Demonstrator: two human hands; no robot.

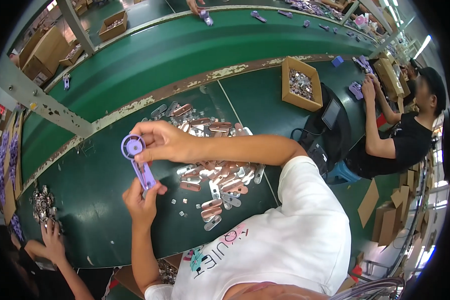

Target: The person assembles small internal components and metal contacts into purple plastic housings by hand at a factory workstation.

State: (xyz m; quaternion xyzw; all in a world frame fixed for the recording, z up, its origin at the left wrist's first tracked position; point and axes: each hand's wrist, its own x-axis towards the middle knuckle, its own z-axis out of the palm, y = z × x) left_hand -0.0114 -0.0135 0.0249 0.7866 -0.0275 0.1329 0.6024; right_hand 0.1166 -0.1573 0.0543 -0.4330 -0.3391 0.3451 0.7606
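One purple part [146, 175]: fingers of left hand [141, 201] and right hand [167, 142] clamped on it; centre-left;
Carton [302, 103]: small metallic pieces [300, 84]; upper right

Purple piece [145, 174] partly behind fingers [147, 155]

Left of the hands [141, 204], the flat dark-green tabletop [95, 200] lies open; rightward, oblong copper-and-silver metal plates [230, 183] block passage, probably also beneath the right forearm [235, 149].

The right hand [164, 142] holds a purple ring-topped part [145, 173] — the left hand [142, 201] pinches its lower end — beside piled metal plates [228, 181].
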